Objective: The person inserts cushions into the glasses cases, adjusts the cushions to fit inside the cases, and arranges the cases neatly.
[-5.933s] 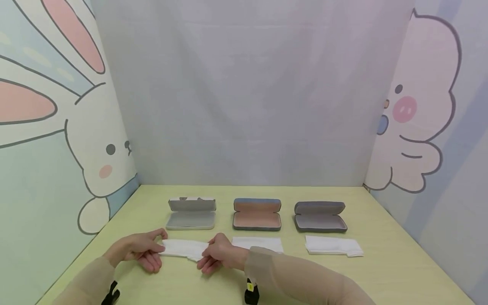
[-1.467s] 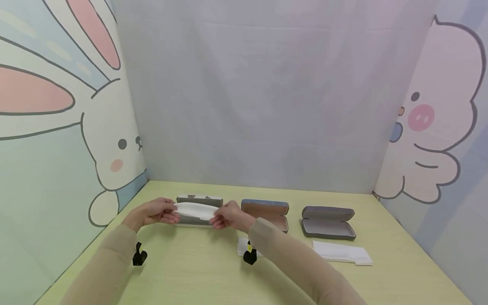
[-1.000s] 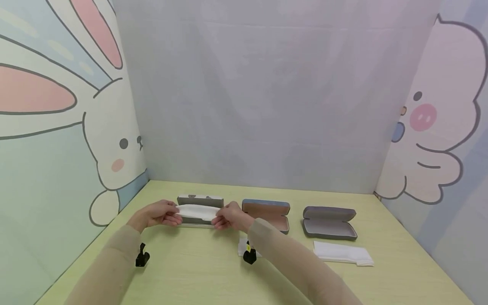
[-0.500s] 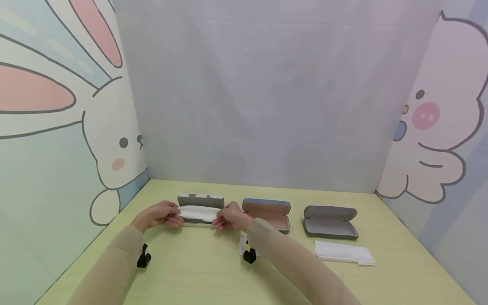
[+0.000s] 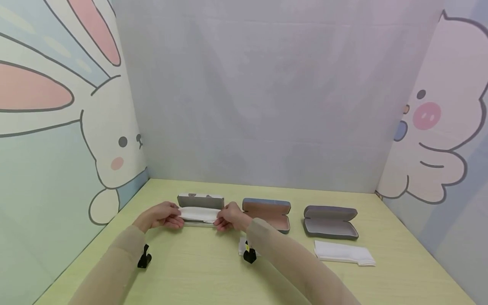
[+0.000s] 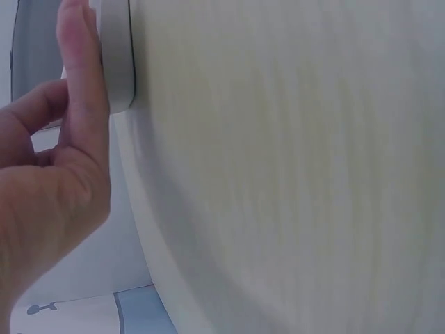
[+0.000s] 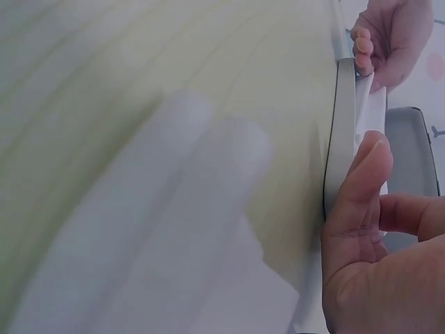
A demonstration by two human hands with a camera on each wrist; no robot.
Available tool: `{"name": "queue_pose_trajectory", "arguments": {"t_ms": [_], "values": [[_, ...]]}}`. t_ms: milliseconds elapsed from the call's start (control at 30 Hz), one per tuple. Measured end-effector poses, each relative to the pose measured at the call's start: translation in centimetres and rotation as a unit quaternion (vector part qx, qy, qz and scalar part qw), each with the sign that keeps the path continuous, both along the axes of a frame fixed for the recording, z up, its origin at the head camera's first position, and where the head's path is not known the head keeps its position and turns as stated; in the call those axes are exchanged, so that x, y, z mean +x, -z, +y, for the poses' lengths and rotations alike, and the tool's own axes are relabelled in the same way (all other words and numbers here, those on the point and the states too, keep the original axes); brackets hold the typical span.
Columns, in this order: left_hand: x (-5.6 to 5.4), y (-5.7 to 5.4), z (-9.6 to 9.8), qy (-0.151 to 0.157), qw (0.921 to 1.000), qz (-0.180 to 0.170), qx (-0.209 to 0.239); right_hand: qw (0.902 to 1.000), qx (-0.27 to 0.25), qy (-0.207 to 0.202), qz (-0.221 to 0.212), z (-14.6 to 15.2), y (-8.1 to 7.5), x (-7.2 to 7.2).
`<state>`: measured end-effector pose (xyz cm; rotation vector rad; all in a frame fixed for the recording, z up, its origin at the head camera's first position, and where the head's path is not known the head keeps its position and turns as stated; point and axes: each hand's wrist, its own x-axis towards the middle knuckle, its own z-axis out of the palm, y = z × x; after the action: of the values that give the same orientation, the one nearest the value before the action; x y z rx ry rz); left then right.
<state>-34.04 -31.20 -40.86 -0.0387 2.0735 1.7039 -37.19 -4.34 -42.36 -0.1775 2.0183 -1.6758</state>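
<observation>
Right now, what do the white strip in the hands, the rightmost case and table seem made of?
White strip: probably soft, matt fabric, from its wavy edges. Rightmost case: stiff and dull, standing open without sagging; plastic or metal, unclear. Table: perhaps smooth wood or laminate, with streaky grain.

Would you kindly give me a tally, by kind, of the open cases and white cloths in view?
Open cases: 3 (left case, middle case, right case)
White cloths: 3 (held cloth, partly hidden cloth, right cloth)
Total: 6
</observation>
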Motion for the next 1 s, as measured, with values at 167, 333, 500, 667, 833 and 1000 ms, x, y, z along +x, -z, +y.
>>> {"name": "queue_pose_trajectory", "arguments": {"t_ms": [167, 333, 500, 667, 833, 1000], "values": [[-0.1, 0.0, 0.1, -0.002, 0.9999, -0.004, -0.015, 0.9999, 0.006, 0.007, 0.01, -0.2, -0.1, 0.1], [-0.3, 0.1, 0.3, -0.005, 0.999, 0.006, -0.043, 0.9996, 0.012, 0.017, 0.017, -0.3, 0.0, 0.2], [-0.3, 0.1, 0.6, -0.016, 0.997, 0.012, -0.075, 0.9992, 0.019, 0.029, 0.02, -0.5, 0.1, 0.5], [-0.2, -0.1, 1.0, -0.021, 0.9937, 0.022, -0.108, 0.9989, 0.02, 0.038, 0.021, -0.5, 0.1, 0.5], [-0.1, 0.0, 1.3, -0.018, 0.9872, 0.047, -0.151, 0.9976, 0.037, 0.047, 0.034, -0.7, 0.2, 0.6], [-0.2, 0.4, 1.4, -0.027, 0.9727, 0.07, -0.22, 0.9931, 0.079, 0.042, 0.076, -0.7, 0.2, 0.9]]}}
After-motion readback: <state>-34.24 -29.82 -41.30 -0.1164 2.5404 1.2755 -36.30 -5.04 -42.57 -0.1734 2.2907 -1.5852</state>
